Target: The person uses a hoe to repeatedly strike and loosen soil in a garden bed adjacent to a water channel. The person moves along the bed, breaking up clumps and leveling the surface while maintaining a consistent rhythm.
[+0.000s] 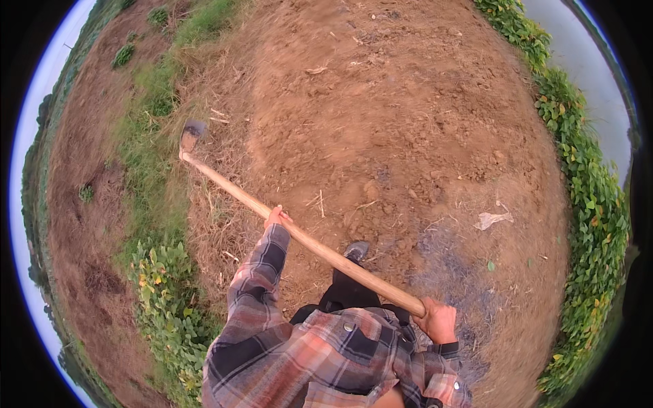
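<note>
A hoe with a long wooden handle (326, 252) slants across my front, from the lower right up to the left. My left hand (277, 216) grips the handle partway along it. Close to the butt end, my right hand (436, 319) is wrapped around the wood. The hoe's metal blade (192, 135) is at the far end, over the edge between dry straw (224, 168) and green grass (153, 132). Brown soil clings to part of the blade. Whether the blade touches the ground I cannot tell.
Loose brown soil (367, 117) stretches ahead of my shoe (356, 250). Leafy plants (586, 168) border the right side, with water (581, 51) beyond. A bush (163, 290) grows at left. A pale scrap (494, 218) and greyish ash-like ground (449, 270) lie at right.
</note>
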{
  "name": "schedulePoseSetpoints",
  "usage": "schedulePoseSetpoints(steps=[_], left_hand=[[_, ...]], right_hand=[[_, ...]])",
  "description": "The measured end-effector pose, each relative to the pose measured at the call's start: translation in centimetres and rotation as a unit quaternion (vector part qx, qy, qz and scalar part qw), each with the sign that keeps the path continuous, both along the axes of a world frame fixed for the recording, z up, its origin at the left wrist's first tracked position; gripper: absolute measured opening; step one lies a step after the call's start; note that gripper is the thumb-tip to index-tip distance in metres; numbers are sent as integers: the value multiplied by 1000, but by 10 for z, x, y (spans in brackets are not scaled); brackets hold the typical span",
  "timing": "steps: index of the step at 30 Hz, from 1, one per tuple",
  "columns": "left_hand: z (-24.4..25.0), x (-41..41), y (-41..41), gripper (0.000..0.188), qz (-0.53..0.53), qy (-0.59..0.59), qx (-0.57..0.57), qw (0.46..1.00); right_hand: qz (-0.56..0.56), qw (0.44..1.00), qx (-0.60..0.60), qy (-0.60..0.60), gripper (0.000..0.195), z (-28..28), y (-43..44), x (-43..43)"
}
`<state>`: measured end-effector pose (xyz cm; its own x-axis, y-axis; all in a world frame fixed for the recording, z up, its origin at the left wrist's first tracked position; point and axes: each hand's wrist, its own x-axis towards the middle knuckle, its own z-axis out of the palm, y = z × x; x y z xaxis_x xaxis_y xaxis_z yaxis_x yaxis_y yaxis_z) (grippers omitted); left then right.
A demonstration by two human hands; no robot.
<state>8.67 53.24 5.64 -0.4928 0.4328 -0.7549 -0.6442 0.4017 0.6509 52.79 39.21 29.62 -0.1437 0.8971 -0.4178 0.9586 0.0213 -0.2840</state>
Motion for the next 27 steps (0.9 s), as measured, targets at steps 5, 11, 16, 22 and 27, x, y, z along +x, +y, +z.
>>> schedulePoseSetpoints(steps=[5,11,16,22,27], left_hand=[[-50,-13,46,29,-48,-52,32,997],[-102,206,-14,26,-144,-256,-35,955],[-28,336,-65,22,-171,-428,-129,878],[-153,287,-44,16,-298,-369,-144,869],[-143,222,27,16,-132,-207,-109,963]], right_hand=[[9,1000,6,-27,33,19,24,-31],[-66,982,-31,-175,33,134,-23,36],[-94,951,-22,-294,29,243,-59,85],[-228,956,18,-182,29,169,-71,80],[-222,972,24,-71,36,44,-43,44]])
